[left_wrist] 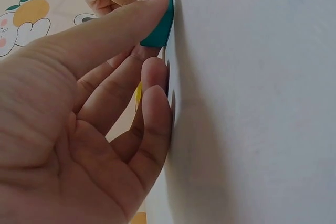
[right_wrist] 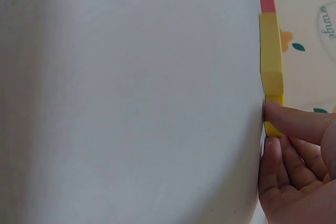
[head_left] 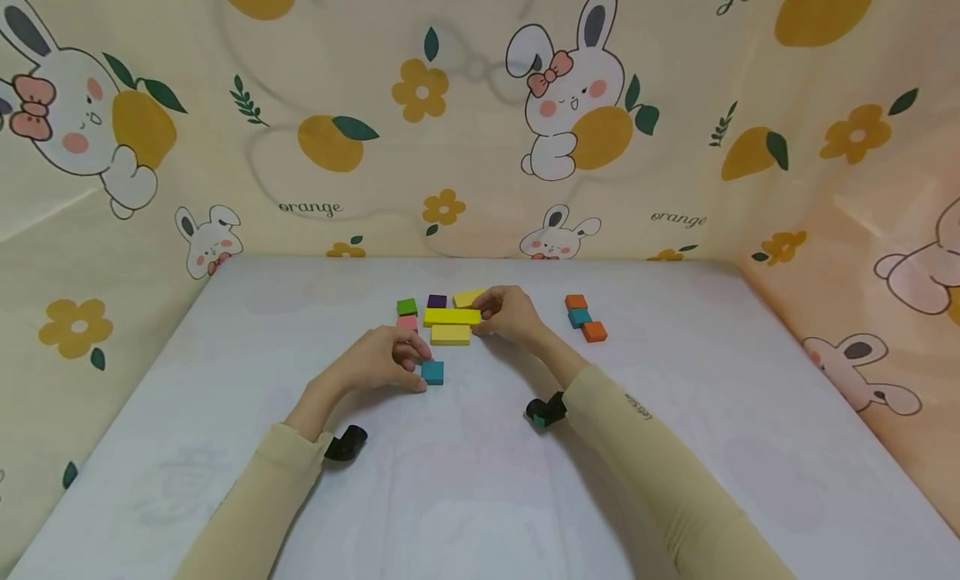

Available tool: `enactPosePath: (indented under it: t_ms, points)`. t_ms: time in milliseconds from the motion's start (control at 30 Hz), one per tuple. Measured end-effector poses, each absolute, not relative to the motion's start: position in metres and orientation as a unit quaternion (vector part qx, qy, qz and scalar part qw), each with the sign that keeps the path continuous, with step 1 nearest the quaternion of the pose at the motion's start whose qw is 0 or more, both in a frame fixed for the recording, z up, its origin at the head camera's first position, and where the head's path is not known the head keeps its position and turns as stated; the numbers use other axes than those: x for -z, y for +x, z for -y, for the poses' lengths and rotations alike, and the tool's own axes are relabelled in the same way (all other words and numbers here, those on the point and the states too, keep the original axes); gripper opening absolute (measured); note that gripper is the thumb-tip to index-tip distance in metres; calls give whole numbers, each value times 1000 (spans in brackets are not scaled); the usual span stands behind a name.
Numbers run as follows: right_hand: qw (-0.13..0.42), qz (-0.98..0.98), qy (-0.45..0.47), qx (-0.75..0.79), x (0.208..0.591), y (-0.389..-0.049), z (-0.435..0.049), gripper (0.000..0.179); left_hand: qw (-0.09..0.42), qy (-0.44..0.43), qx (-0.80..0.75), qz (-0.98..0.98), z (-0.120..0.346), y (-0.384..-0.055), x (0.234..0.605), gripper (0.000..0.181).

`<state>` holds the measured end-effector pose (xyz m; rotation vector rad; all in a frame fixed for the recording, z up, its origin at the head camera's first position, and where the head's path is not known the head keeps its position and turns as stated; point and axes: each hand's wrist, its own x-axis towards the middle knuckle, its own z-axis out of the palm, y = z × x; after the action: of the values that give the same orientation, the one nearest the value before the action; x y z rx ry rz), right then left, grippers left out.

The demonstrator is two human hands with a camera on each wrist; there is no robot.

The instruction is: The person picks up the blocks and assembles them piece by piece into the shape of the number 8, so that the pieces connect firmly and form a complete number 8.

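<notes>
My left hand (head_left: 382,359) pinches a teal block (head_left: 432,372) between thumb and fingers at its left side; the block is at the table surface. In the left wrist view the thumb lies across the teal block (left_wrist: 157,14). My right hand (head_left: 512,315) grips the right end of a long bright yellow block (head_left: 452,317), its thumb on that end in the right wrist view. Behind it, a paler yellow block (head_left: 468,298) is partly covered by the right fingers. A shorter pale yellow block (head_left: 450,336) lies in front of the long one.
Left of the yellow blocks are a green block (head_left: 407,307), a pink block (head_left: 407,322) partly behind the left hand, and a dark purple block (head_left: 437,301). To the right lie two orange blocks (head_left: 594,332) with a blue block (head_left: 579,317) between them. A patterned curtain (head_left: 472,147) surrounds the white table (head_left: 450,497).
</notes>
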<state>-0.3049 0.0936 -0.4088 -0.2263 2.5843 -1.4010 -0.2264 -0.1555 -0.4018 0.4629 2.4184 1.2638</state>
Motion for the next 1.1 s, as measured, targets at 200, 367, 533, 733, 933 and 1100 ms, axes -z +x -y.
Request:
enactPosePath:
  t_ms: [200, 367, 533, 733, 933, 1100]
  points:
    - [93, -873, -67, 474, 408, -304, -98, 36, 187, 160, -451, -858, 155, -226, 402, 37]
    - [83, -869, -63, 484, 408, -303, -101, 36, 185, 158, -454, -857, 156, -226, 402, 37]
    - [70, -863, -62, 497, 408, -300, -106, 36, 186, 162, -454, -856, 156, -227, 402, 38]
    - [58, -864, -70, 496, 406, -295, -113, 35, 181, 167, -447, -860, 156, -227, 403, 38]
    - [48, -850, -59, 522, 401, -286, -122, 35, 180, 165, -443, -862, 155, -226, 403, 38]
    - [30, -824, -58, 563, 393, -270, -134, 37, 182, 163, -444, -862, 154, -225, 402, 37]
